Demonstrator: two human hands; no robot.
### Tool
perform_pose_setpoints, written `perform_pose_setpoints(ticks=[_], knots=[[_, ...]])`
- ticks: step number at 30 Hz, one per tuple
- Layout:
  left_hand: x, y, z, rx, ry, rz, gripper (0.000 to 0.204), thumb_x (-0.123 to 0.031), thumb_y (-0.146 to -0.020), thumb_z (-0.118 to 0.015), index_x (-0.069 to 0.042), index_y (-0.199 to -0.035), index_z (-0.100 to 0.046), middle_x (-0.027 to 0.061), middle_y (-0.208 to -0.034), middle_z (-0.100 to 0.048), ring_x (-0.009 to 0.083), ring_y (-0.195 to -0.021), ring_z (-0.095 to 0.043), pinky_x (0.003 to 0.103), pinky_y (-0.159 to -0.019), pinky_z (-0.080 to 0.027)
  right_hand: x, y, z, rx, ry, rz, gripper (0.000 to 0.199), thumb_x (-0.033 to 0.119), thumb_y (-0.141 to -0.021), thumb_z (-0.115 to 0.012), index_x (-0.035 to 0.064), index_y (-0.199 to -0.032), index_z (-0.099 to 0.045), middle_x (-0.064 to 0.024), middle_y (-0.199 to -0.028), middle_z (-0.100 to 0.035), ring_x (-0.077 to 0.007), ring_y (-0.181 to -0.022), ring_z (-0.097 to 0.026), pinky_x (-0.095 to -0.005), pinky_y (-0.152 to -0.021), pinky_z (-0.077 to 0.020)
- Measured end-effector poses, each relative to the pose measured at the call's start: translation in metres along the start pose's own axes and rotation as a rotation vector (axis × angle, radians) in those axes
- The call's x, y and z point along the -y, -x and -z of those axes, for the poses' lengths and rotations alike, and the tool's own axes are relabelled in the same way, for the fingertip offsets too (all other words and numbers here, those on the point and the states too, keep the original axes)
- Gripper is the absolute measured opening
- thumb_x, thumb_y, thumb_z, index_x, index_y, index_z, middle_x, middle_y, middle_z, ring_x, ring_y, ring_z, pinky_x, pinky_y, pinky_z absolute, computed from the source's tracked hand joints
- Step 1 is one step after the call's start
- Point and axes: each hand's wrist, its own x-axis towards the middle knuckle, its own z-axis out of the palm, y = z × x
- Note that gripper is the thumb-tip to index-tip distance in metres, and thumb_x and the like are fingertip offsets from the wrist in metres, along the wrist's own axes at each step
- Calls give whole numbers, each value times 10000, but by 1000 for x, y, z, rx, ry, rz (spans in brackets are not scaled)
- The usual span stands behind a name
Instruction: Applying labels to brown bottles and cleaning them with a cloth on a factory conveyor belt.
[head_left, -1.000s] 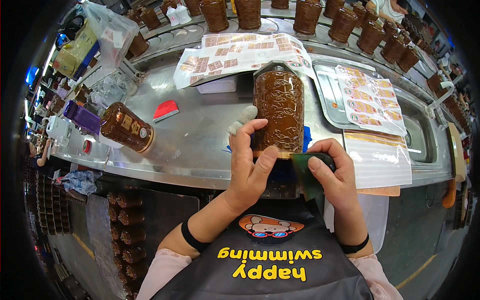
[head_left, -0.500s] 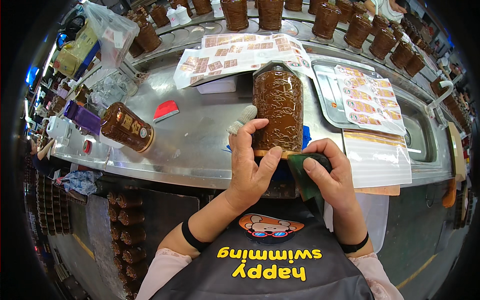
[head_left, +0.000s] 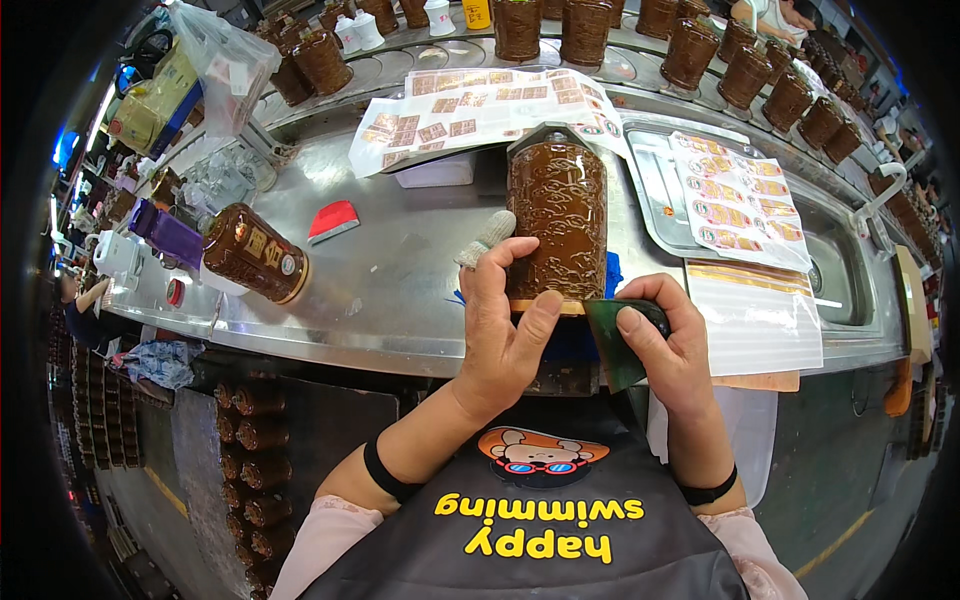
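A tall brown embossed ceramic jar (head_left: 556, 212) stands at the front edge of the steel counter (head_left: 390, 290). My left hand (head_left: 505, 325) grips its lower left side, a white cloth cot on one fingertip. My right hand (head_left: 660, 345) is shut on a dark green flat scraper (head_left: 608, 338) that touches the jar's base at the right.
A second brown jar (head_left: 250, 252) lies on its side at the left, next to a red scraper (head_left: 333, 219). Label sheets (head_left: 470, 115) lie behind the jar, and more label sheets (head_left: 738, 200) rest in a steel tray. Rows of brown jars (head_left: 745, 70) line the back; more brown jars (head_left: 250, 460) are stacked under the counter.
My right hand with the green scraper has shifted slightly along the jar's base. The jar stays in my left hand, almost unmoved.
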Motion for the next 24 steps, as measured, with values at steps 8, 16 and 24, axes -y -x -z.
perform_pose_setpoints(ticks=[8, 16, 24], knots=[[-2, -2, 0, -3, -116, -56, 478, -185, -888, -630, -20, -1291, -435, 137, -1174, -486, 262, -1049, -401, 377, -967, -308, -2, -1, 0, 7, -2, -2, 181, 148, -917, -628, 3, -1013, -577, -23, -842, -610, -68, -766, -533, -223, -679, -452], [0, 1, 1, 12, -28, -1, 456, -206, -919, -619, -14, -1289, -436, 143, -1186, -483, 263, -1074, -408, 375, -982, -313, -3, -1, 1, 9, -1, -7, 180, 149, -913, -627, 3, -1006, -578, -28, -842, -617, -69, -766, -537, -227, -677, -453], [7, 9, 6, -18, -13, -88, 384, -184, -932, -601, -1, -1246, -476, 164, -1219, -489, 292, -1123, -459, 376, -992, -350, -5, -2, 2, 10, 26, 16, 179, 152, -905, -630, 3, -994, -585, -36, -809, -626, -73, -735, -544, -236, -656, -454]])
